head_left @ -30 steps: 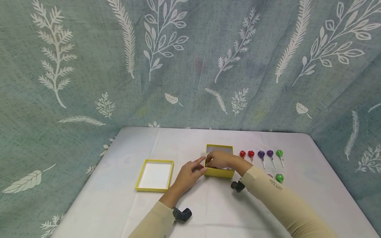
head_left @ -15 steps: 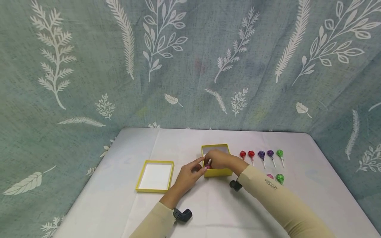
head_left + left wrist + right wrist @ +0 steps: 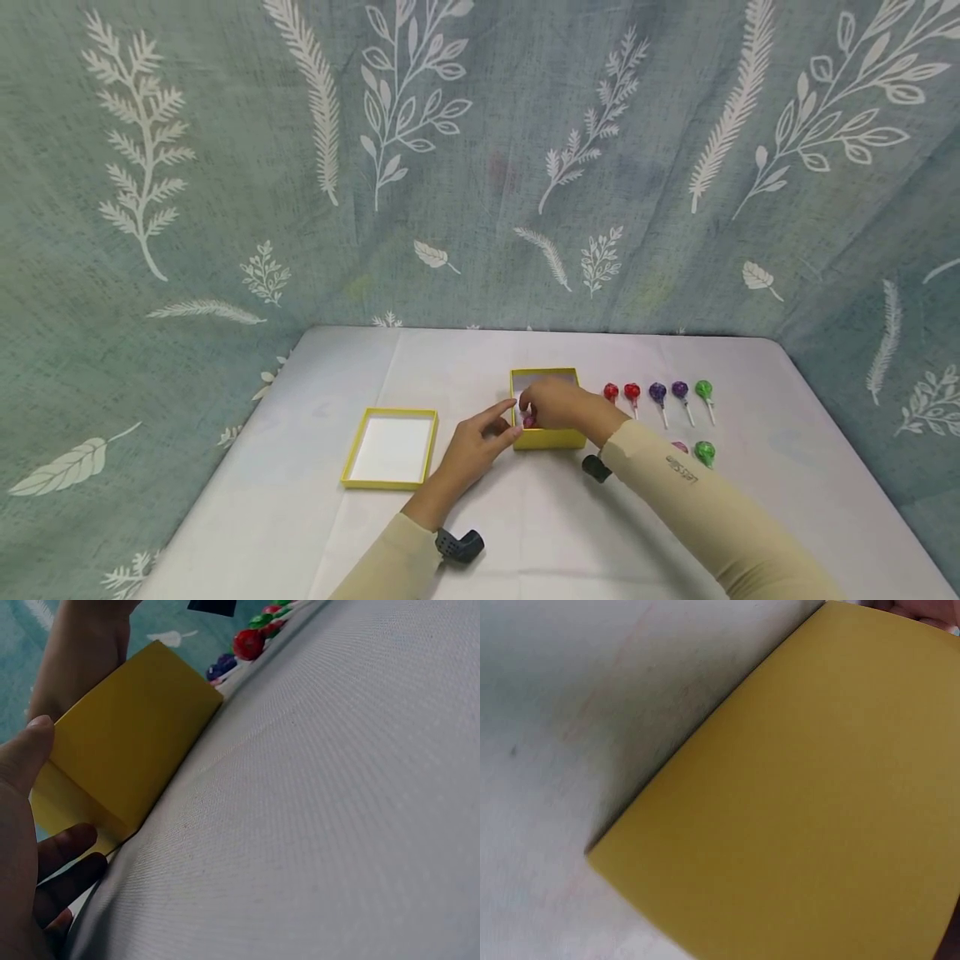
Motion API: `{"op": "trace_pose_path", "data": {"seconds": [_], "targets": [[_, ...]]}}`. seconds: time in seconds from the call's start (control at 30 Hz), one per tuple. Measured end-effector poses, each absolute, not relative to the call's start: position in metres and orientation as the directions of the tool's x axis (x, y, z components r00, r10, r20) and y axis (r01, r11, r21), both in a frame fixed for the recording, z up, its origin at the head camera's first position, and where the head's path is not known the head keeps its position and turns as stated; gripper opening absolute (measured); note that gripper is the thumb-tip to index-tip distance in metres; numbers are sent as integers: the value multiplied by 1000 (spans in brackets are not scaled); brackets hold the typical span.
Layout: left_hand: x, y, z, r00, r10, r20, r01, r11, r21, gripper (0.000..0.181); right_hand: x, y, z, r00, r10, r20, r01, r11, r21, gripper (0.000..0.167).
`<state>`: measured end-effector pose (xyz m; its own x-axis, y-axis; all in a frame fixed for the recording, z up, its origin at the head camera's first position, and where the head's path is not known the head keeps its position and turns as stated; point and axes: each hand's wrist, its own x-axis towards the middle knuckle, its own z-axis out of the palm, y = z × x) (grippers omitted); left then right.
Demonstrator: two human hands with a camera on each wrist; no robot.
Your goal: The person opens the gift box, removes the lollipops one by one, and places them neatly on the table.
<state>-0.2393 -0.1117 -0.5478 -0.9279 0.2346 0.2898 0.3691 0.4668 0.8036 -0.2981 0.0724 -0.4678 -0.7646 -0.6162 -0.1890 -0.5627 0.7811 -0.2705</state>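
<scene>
A yellow open-topped box (image 3: 550,439) stands on the white table. My right hand (image 3: 555,402) reaches down inside it, fingers bent over a pinkish-red lollipop (image 3: 529,422) near the front left corner; the fingertips are partly hidden. At that same corner, my left hand (image 3: 474,443) touches the box from outside with thumb and fingers spread. The left wrist view has the thumb (image 3: 34,742) at the upper edge of the yellow wall (image 3: 139,727) and other fingers beside the lower side. Mostly plain yellow wall (image 3: 780,795) fills the right wrist view.
A shallow yellow-rimmed lid (image 3: 390,450) with a white inside lies to the left. Right of the box is a row of red lollipops (image 3: 632,390), purple lollipops (image 3: 657,392) and a green lollipop (image 3: 703,389). Nearer lie another green lollipop (image 3: 704,452) and a pink one (image 3: 680,447), partly behind the sleeve.
The box has shifted slightly left and turned a little. The pinkish-red lollipop under my right fingers has come into sight. My left hand has hardly moved.
</scene>
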Motion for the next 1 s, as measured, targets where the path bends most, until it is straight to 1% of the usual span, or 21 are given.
{"op": "trace_pose_path", "data": {"seconds": [0.13, 0.23, 0.6, 0.7, 0.87, 0.93, 1.0], "targets": [[-238, -111, -550, -934, 232, 272, 351, 459, 816, 53, -297, 69, -470, -761, -616, -201, -546, 777, -315, 19], [-238, -111, -552, -937, 227, 267, 344, 448, 825, 53, -296, 68, -471, -764, -610, -209, -534, 780, -326, 20], [-239, -112, -552, -933, 238, 269, 349, 424, 836, 56, -300, 76, -465, -787, -581, -211, -513, 804, -299, 27], [-240, -112, -551, -934, 237, 266, 346, 428, 835, 57, -301, 77, -462, -786, -581, -212, -520, 806, -283, 24], [-241, -112, -549, -938, 233, 258, 338, 439, 832, 57, -301, 80, -459, -783, -595, -179, -552, 798, -241, 11], [-241, -112, -549, -939, 231, 255, 335, 442, 832, 56, -302, 82, -458, -783, -599, -168, -557, 795, -241, 8], [-241, -112, -549, -940, 232, 251, 331, 445, 832, 57, -303, 84, -455, -784, -599, -166, -549, 792, -266, 8]]}}
